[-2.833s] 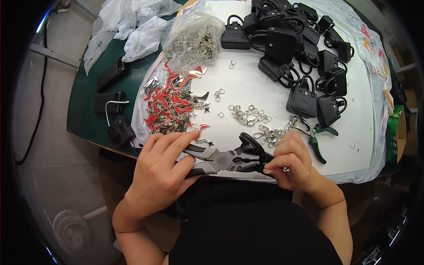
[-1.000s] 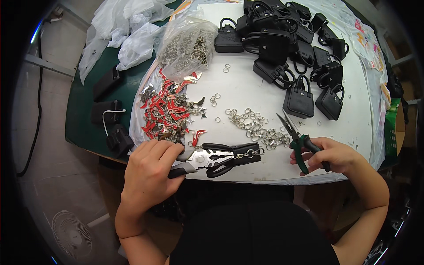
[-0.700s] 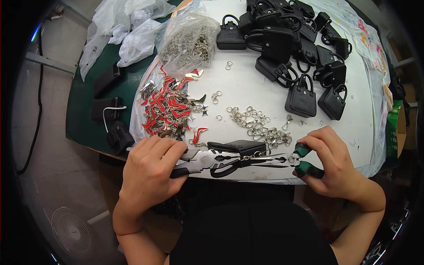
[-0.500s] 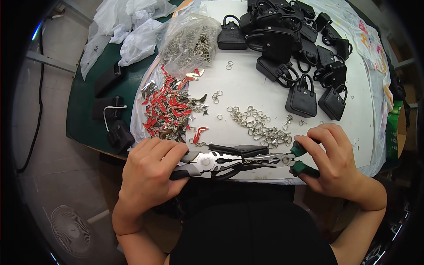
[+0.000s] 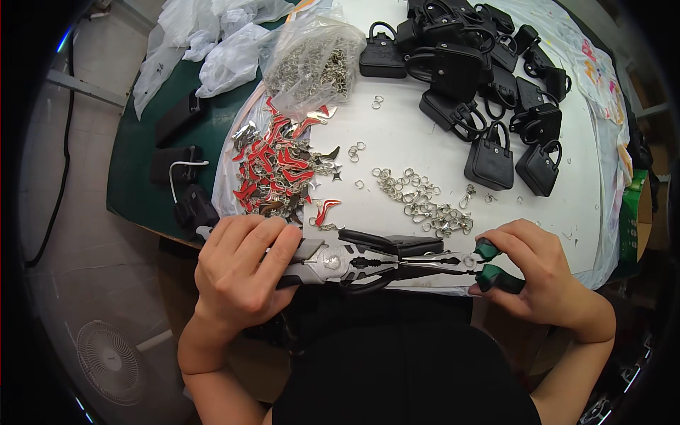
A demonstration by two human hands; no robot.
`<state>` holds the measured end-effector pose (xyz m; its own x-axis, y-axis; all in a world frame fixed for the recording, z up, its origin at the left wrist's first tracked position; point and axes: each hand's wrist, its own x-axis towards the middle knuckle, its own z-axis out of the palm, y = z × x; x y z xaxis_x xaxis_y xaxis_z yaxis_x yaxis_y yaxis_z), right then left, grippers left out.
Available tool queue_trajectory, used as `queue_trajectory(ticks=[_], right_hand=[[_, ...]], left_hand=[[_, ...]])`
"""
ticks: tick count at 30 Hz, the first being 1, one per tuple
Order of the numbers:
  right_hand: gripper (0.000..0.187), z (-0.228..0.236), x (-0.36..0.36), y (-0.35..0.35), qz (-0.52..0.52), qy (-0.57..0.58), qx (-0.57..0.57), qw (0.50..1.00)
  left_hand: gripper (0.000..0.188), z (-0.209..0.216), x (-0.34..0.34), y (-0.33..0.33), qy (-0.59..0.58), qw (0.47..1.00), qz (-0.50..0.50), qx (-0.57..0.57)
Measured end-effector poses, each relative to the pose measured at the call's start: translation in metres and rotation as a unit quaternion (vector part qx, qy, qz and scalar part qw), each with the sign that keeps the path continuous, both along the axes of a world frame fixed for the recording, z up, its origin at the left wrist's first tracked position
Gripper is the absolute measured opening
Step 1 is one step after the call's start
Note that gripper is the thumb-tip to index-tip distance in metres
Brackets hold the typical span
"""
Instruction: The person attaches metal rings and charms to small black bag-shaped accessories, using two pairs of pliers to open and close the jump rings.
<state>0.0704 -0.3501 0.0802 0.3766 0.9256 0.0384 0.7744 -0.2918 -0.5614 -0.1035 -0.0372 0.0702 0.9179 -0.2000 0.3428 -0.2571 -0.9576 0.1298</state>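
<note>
My left hand (image 5: 244, 273) is closed around the grey handles of a pair of combination pliers (image 5: 333, 262), whose jaws point right. My right hand (image 5: 542, 273) grips the green handles of slim-nosed pliers (image 5: 453, 261), pointing left. The two tools' tips meet above the table's near edge; whatever sits between them is too small to make out. Just behind the tips lies a small black handbag (image 5: 419, 246), partly covered by the tools. Beyond it is a heap of metal clasps and rings (image 5: 432, 212). One red boot-shaped charm (image 5: 326, 211) lies near my left hand.
A pile of red charms (image 5: 276, 170) spreads at the left, below a clear bag of metal chain pieces (image 5: 315, 67). Several black mini handbags (image 5: 489, 163) are heaped at the back right. Loose rings (image 5: 356, 151) dot the white board (image 5: 404, 120). Black devices (image 5: 173, 164) rest on the green tabletop (image 5: 134, 184).
The whole view has shifted slightly, moving the table's contents a little to the right. Both hands keep their pliers, with the tips still together; my right hand sits slightly lower against the scene.
</note>
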Motion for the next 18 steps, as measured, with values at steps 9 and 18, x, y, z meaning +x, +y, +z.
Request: queue_trajectory(ticks=[9, 18], right_hand=[[0.058, 0.003, 0.000, -0.001, -0.008, -0.051, 0.005, 0.999], [0.056, 0.002, 0.012, -0.031, -0.034, -0.133, -0.056, 0.989]], left_hand=[[0.059, 0.003, 0.005, -0.006, 0.035, 0.998, 0.025, -0.040], [0.053, -0.051, -0.030, -0.025, 0.141, 0.972, 0.105, -0.157]])
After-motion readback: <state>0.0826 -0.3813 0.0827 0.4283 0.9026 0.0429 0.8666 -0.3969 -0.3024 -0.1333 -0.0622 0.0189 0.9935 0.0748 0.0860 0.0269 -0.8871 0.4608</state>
